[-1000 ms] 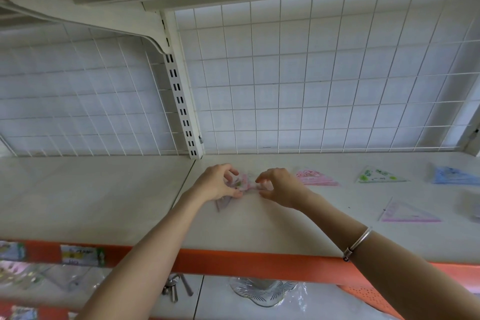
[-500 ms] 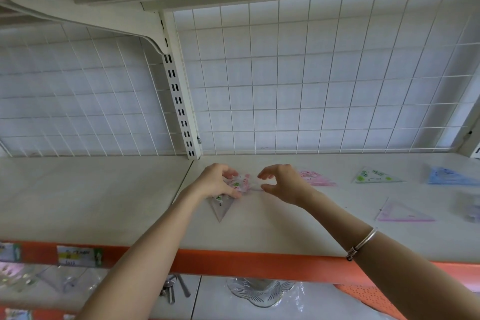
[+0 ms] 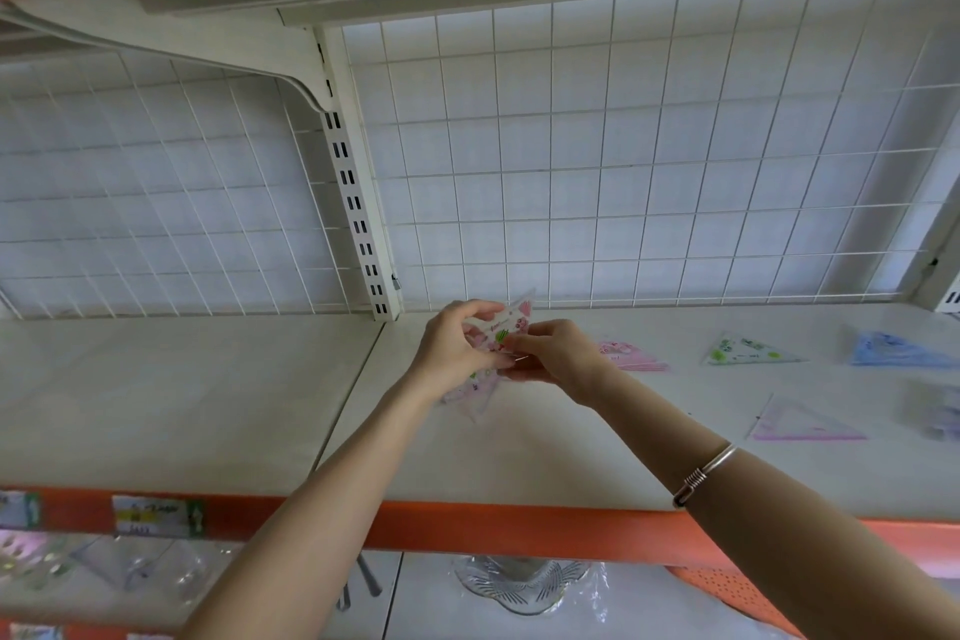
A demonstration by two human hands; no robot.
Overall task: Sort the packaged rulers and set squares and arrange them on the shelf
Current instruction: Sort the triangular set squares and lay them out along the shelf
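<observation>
Both hands meet over the middle of the white shelf [image 3: 519, 452]. My left hand [image 3: 452, 346] grips a packaged set square [image 3: 506, 327] with pink and green print, lifted off the shelf and tilted up. My right hand [image 3: 550, 353] pinches the same packet from the right. More packaged set squares lie flat to the right: a pink one [image 3: 631, 356], a green-printed one [image 3: 748, 351], a blue one [image 3: 893, 351] and a clear one with a purple edge [image 3: 802, 421].
A white wire grid [image 3: 623, 161] backs the shelf, split by a slotted upright post [image 3: 358, 218]. The shelf's front edge is an orange strip [image 3: 467, 525] with a price label [image 3: 156, 515]. Clear packets and a glass dish [image 3: 519, 582] sit on the shelf below.
The packet was low on the shelf in my left hand alone half a second ago. Now it is raised and tilted, and my right hand has closed onto it.
</observation>
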